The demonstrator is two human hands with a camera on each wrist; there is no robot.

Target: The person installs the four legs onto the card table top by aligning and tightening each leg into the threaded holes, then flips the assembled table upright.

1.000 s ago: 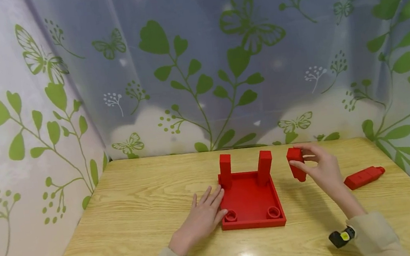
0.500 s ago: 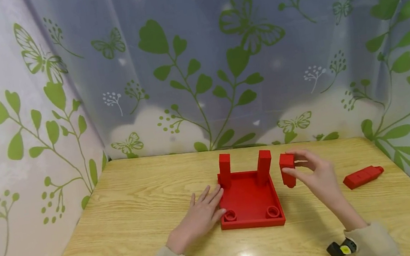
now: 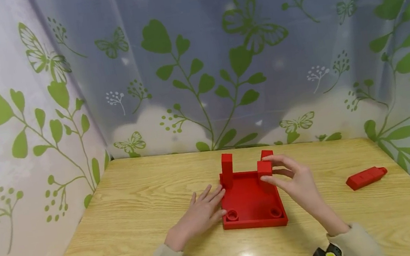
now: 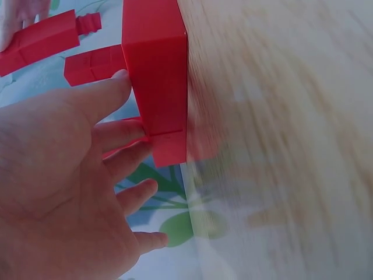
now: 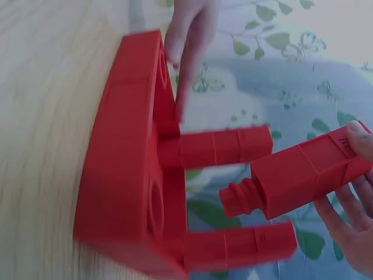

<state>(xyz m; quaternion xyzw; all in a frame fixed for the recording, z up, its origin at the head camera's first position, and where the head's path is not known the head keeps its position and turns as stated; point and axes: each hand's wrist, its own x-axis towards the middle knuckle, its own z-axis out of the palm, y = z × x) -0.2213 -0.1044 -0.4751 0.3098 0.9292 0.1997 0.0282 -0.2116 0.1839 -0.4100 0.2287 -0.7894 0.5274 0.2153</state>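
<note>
On desk (image 3: 139, 188): tray (image 3: 254, 224), touched by spread left fingers (image 4: 140, 197). Above: threaded peg (image 5: 306, 175), probably light, stiff, pinched in right fingers (image 3: 283, 160); best held by plain end.

Light wood-grain table (image 3: 138, 184), glare near its front, blue-and-white curtain (image 3: 211, 58) printed with green leaves, butterflies
</note>
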